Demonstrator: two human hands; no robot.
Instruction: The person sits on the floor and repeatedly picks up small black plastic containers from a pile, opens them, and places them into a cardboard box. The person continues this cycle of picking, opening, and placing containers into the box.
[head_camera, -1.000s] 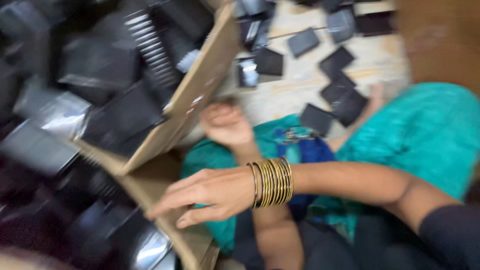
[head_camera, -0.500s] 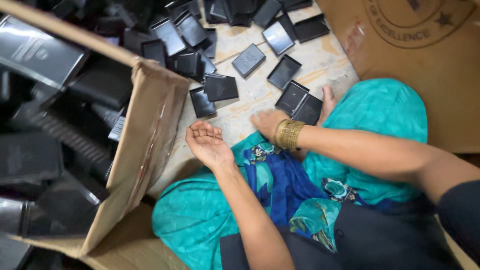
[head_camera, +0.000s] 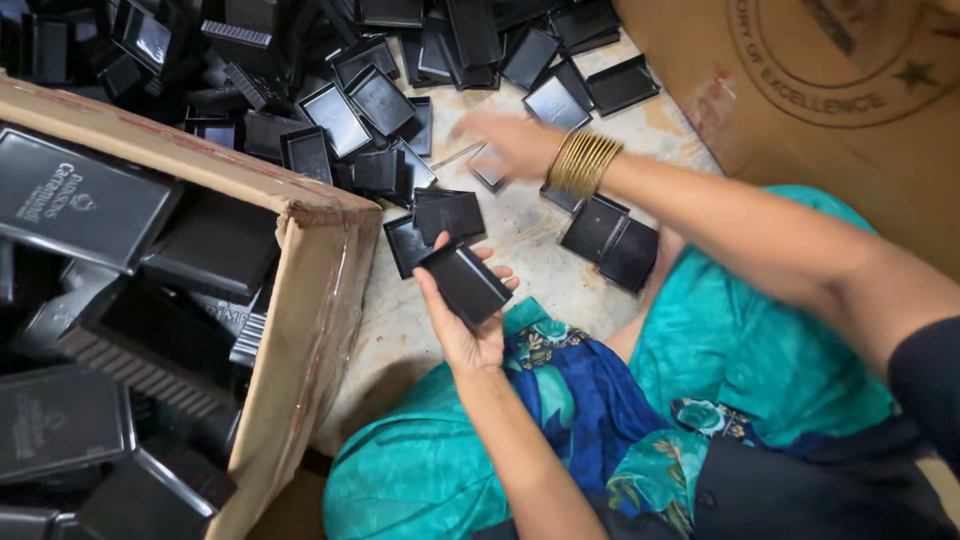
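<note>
My left hand (head_camera: 468, 338) is palm up over my lap and holds a small square black plastic tray (head_camera: 466, 284), tilted. My right hand (head_camera: 508, 140), with gold bangles (head_camera: 583, 162) on the wrist, is stretched out over the floor and blurred by motion. It is above a small black tray (head_camera: 489, 168) at the edge of the pile, and whether it grips that tray is unclear. Several more black trays (head_camera: 378, 98) lie scattered on the floor beyond both hands.
An open cardboard box (head_camera: 312, 290) full of larger black plastic cases stands at the left. Two black trays (head_camera: 610, 236) lie beside my knee. A flat brown cardboard sheet (head_camera: 830, 130) covers the upper right. My teal garment (head_camera: 760, 350) fills the lower right.
My left hand, empty half a second ago, now holds a black tray. My right hand has moved from beside my knee up and out over the pile.
</note>
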